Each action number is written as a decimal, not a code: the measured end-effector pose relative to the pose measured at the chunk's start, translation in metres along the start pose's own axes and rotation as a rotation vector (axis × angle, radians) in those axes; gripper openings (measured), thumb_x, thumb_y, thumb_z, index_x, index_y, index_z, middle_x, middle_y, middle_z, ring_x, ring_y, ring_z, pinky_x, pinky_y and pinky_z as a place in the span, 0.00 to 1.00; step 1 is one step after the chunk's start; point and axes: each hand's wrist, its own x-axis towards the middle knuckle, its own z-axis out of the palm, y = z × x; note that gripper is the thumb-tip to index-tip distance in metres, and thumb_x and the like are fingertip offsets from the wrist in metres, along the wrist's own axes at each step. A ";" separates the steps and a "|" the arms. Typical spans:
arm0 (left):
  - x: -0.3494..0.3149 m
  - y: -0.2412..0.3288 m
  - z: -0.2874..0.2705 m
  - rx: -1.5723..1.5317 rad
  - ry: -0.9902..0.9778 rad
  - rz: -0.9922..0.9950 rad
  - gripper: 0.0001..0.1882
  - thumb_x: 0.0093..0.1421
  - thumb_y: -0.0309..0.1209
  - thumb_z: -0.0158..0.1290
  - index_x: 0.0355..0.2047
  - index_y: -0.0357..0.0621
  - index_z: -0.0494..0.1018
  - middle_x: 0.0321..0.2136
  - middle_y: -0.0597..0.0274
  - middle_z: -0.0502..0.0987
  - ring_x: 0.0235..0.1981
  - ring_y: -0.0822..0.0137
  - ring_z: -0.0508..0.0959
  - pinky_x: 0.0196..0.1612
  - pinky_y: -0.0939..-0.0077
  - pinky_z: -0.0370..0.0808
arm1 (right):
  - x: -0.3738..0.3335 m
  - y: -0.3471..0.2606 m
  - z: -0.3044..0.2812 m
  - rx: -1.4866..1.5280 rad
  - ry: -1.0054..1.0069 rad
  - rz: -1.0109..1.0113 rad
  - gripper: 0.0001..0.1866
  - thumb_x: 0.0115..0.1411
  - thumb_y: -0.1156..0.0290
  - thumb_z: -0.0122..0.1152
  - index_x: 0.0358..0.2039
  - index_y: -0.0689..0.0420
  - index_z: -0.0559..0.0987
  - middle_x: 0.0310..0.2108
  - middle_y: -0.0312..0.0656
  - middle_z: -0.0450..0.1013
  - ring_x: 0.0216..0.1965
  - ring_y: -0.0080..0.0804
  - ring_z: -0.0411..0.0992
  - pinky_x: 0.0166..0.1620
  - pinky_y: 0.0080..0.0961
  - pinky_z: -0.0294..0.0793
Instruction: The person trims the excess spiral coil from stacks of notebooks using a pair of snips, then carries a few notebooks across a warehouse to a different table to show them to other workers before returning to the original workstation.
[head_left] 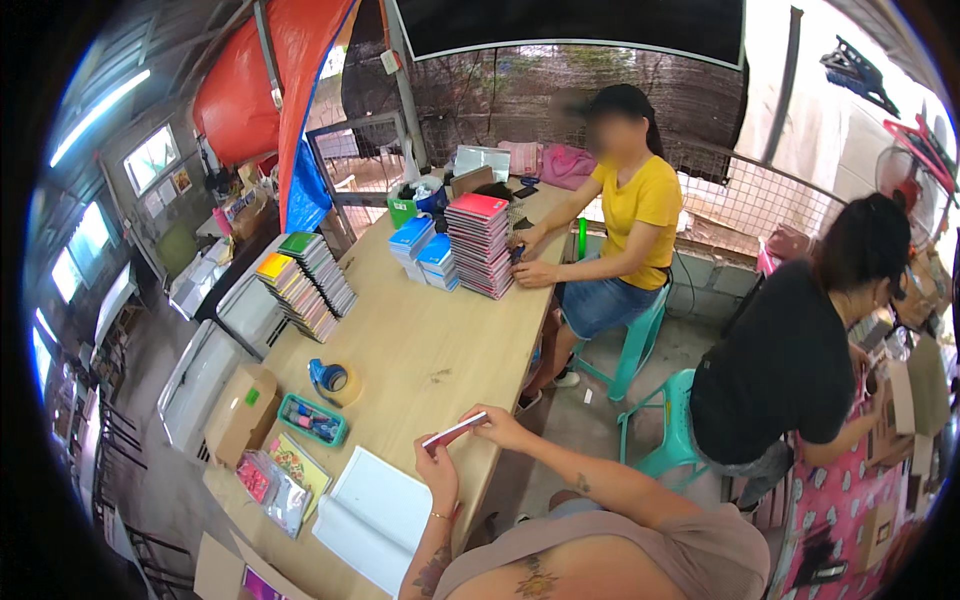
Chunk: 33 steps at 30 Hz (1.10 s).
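Between my two hands I hold a thin, small notebook (455, 431), tilted and seen nearly edge-on, with a pale edge and a reddish side. My left hand (436, 474) grips its near left end. The fingers of my right hand (502, 429) are closed on its far right end. Just left of my left forearm lies a large open book with blank white pages (375, 512) on the wooden table (420, 350). Beside that book are a yellow floral notebook (306, 464) and a clear plastic packet (277, 494).
Notebooks stand in a tall red-topped stack (480, 250), blue-topped stacks (412, 247), and yellow- and green-topped stacks (292, 298). A tape dispenser (328, 380), teal basket (312, 420) and cardboard box (243, 412) line the left edge. A person in yellow (636, 220) sits opposite; another in black (775, 350) works at right.
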 end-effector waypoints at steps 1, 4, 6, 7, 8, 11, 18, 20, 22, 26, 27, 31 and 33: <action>0.006 -0.018 0.012 0.027 0.002 -0.036 0.10 0.59 0.20 0.46 0.41 0.36 0.70 0.30 0.54 0.76 0.32 0.65 0.76 0.37 0.71 0.73 | 0.011 0.012 -0.011 -0.120 -0.033 0.014 0.10 0.58 0.78 0.61 0.41 0.60 0.78 0.33 0.37 0.77 0.35 0.22 0.72 0.41 0.23 0.72; 0.007 -0.036 0.060 0.060 -0.013 0.000 0.09 0.57 0.19 0.47 0.38 0.34 0.69 0.28 0.51 0.76 0.30 0.61 0.77 0.36 0.69 0.74 | 0.035 0.079 -0.064 -0.210 -0.079 -0.007 0.11 0.57 0.76 0.63 0.41 0.59 0.78 0.31 0.41 0.77 0.34 0.27 0.74 0.41 0.27 0.73; 0.010 -0.053 0.042 0.086 0.137 -0.022 0.08 0.56 0.18 0.47 0.37 0.34 0.69 0.28 0.52 0.76 0.30 0.63 0.76 0.36 0.70 0.73 | 0.056 0.055 -0.041 -0.200 -0.233 -0.027 0.10 0.58 0.73 0.63 0.40 0.59 0.78 0.31 0.42 0.77 0.35 0.30 0.74 0.42 0.29 0.73; 0.009 -0.055 0.055 0.085 0.166 -0.071 0.07 0.56 0.17 0.47 0.36 0.34 0.68 0.27 0.53 0.75 0.30 0.64 0.75 0.37 0.71 0.73 | 0.057 0.066 -0.049 -0.197 -0.264 -0.040 0.10 0.58 0.73 0.63 0.41 0.59 0.78 0.31 0.42 0.77 0.36 0.30 0.74 0.42 0.29 0.73; 0.008 -0.057 0.071 0.081 0.191 -0.123 0.07 0.55 0.17 0.46 0.35 0.34 0.68 0.27 0.55 0.74 0.30 0.65 0.75 0.37 0.71 0.72 | 0.058 0.077 -0.061 -0.247 -0.347 -0.017 0.11 0.58 0.72 0.62 0.42 0.58 0.77 0.33 0.42 0.78 0.37 0.30 0.75 0.43 0.30 0.73; 0.040 -0.037 0.103 0.066 0.243 -0.155 0.05 0.55 0.17 0.46 0.33 0.35 0.67 0.26 0.59 0.72 0.29 0.69 0.72 0.36 0.73 0.72 | 0.104 0.065 -0.103 -0.342 -0.560 0.008 0.16 0.59 0.69 0.62 0.47 0.57 0.76 0.39 0.43 0.77 0.42 0.32 0.75 0.47 0.31 0.73; 0.079 -0.071 0.149 -0.077 0.447 -0.266 0.02 0.53 0.19 0.44 0.27 0.36 0.63 0.26 0.61 0.68 0.28 0.69 0.67 0.34 0.73 0.68 | 0.254 -0.210 -0.253 -0.278 -0.512 -0.431 0.41 0.60 0.47 0.61 0.66 0.58 0.59 0.65 0.51 0.59 0.65 0.44 0.58 0.66 0.38 0.56; 0.082 -0.068 0.157 0.031 0.456 -0.255 0.02 0.53 0.19 0.43 0.28 0.33 0.63 0.26 0.59 0.68 0.28 0.67 0.67 0.36 0.70 0.68 | 0.257 -0.327 -0.311 -0.197 -0.272 -0.481 0.40 0.60 0.50 0.61 0.65 0.59 0.60 0.61 0.49 0.64 0.62 0.41 0.62 0.64 0.36 0.59; 0.071 -0.064 0.146 0.062 0.595 -0.257 0.03 0.53 0.20 0.44 0.29 0.33 0.65 0.26 0.57 0.70 0.29 0.66 0.68 0.36 0.69 0.69 | 0.268 -0.352 -0.353 -0.256 -0.023 -0.688 0.39 0.60 0.51 0.61 0.65 0.59 0.61 0.61 0.49 0.64 0.62 0.40 0.62 0.64 0.35 0.59; 0.093 -0.068 0.167 0.060 0.706 -0.262 0.06 0.54 0.22 0.45 0.32 0.32 0.69 0.28 0.53 0.74 0.31 0.65 0.72 0.38 0.68 0.70 | 0.287 -0.320 -0.459 -0.743 0.387 -0.550 0.36 0.60 0.53 0.60 0.63 0.60 0.62 0.61 0.48 0.63 0.62 0.38 0.62 0.64 0.35 0.59; 0.102 -0.067 0.172 0.085 0.699 -0.290 0.07 0.55 0.22 0.46 0.33 0.32 0.70 0.29 0.52 0.75 0.32 0.65 0.73 0.38 0.67 0.71 | 0.290 -0.305 -0.480 -0.855 0.418 -0.465 0.36 0.60 0.54 0.60 0.63 0.60 0.62 0.62 0.48 0.63 0.62 0.38 0.62 0.63 0.35 0.60; 0.107 -0.060 0.168 0.144 0.666 -0.330 0.07 0.54 0.24 0.48 0.32 0.33 0.69 0.27 0.55 0.76 0.29 0.67 0.73 0.33 0.69 0.71 | 0.309 -0.231 -0.509 -1.128 0.363 -0.258 0.33 0.61 0.56 0.59 0.62 0.60 0.64 0.62 0.48 0.63 0.62 0.36 0.61 0.63 0.34 0.60; 0.106 -0.066 0.171 0.110 0.701 -0.327 0.06 0.54 0.24 0.49 0.31 0.33 0.69 0.26 0.56 0.76 0.27 0.67 0.73 0.31 0.69 0.71 | 0.326 -0.193 -0.508 -1.173 0.287 -0.235 0.32 0.61 0.58 0.59 0.61 0.61 0.64 0.62 0.48 0.63 0.62 0.35 0.61 0.63 0.34 0.60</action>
